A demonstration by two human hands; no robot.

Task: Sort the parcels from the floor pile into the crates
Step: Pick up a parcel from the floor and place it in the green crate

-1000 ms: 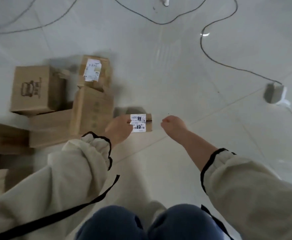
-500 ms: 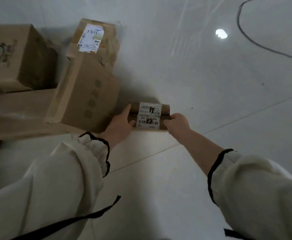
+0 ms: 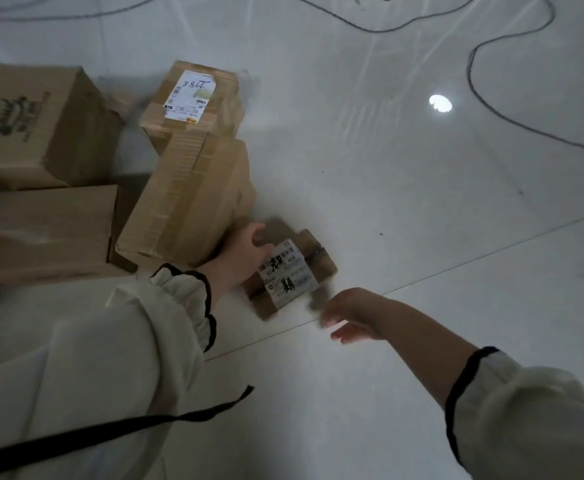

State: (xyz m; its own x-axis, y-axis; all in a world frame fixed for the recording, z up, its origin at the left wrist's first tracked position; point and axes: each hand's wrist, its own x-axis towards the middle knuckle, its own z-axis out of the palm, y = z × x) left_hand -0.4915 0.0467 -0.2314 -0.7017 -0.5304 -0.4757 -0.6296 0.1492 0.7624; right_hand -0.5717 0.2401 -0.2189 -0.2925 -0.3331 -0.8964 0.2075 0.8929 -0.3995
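The small labelled parcel (image 3: pixel 288 271) is found down at the floor (image 3: pixel 422 202), just beside the carton pile (image 3: pixel 186 202), clasped at its far edge by the left hand (image 3: pixel 245 252), presumably to be drawn clear for crating, while the right hand (image 3: pixel 349 317) is held slack and empty near its corner.

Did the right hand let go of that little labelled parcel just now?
Yes. The right hand has come off the small parcel and drawn back toward the person, fingers now across the floor seam.
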